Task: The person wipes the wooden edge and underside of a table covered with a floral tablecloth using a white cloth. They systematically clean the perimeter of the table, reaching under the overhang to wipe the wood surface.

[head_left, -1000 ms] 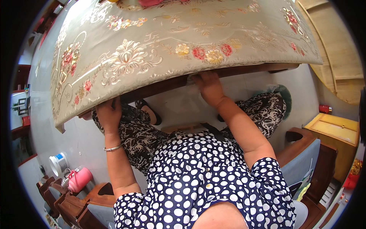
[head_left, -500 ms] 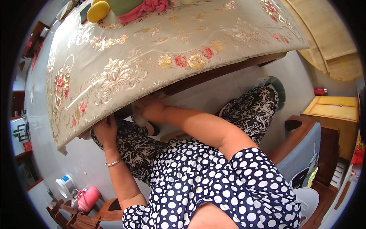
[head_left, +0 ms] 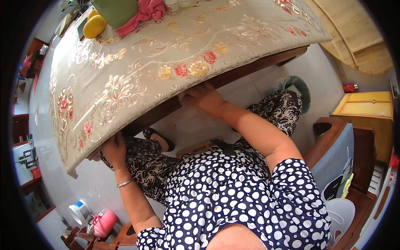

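A flowered, cream tablecloth [head_left: 137, 75] covers the table, whose dark wooden rail [head_left: 233, 78] shows under its near edge. My right hand [head_left: 204, 100] is closed at that rail, with a pale cloth [head_left: 182, 99] partly showing at its fingers; its exact kind is hard to make out. At the table's left corner, my left hand [head_left: 113, 152] grips the edge below the tablecloth, its fingers partly hidden. A silver bangle [head_left: 124, 182] circles my left wrist.
On the table stand a green container [head_left: 116, 12], a pink cloth [head_left: 143, 14] and a yellow rounded object [head_left: 95, 26]. A green bin [head_left: 305, 96] stands beyond my right knee. A wooden chair [head_left: 329, 154] is at right; a pink thermos [head_left: 105, 223] is at lower left.
My right hand has moved right along the rail, away from my left hand, with the pale cloth. My left hand stays at the corner. The view has shifted slightly.
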`<action>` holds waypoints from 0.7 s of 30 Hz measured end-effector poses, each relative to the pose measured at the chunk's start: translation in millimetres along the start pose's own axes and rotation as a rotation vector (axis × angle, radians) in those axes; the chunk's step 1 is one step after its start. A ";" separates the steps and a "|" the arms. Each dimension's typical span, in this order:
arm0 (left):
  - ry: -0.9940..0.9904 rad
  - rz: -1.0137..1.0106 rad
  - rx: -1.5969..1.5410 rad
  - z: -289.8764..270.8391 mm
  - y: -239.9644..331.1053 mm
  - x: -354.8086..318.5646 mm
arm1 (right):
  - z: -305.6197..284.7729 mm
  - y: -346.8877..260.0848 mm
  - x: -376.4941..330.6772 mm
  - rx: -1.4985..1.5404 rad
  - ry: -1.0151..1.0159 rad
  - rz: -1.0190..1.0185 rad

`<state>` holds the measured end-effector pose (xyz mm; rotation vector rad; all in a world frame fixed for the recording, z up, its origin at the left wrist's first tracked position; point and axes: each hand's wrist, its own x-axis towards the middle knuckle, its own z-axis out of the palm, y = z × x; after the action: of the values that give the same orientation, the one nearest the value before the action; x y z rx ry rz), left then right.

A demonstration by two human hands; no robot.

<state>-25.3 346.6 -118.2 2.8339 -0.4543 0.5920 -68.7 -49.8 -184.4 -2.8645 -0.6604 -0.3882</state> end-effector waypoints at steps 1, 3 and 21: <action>-0.007 0.000 -0.003 0.3 1.0 1.0 | -6.0 11.6 -7.8 0.021 -0.029 0.043; -0.025 -0.003 -0.004 -2.1 2.1 0.9 | -20.1 31.8 -17.3 -0.014 -0.061 0.080; -0.074 0.016 0.016 1.2 -4.3 1.0 | -65.7 168.5 -92.8 -0.518 -0.089 0.817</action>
<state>-22.5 350.0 -119.5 2.8777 -0.4879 0.4967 -87.2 -251.5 -167.7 -3.2901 0.7163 -0.3227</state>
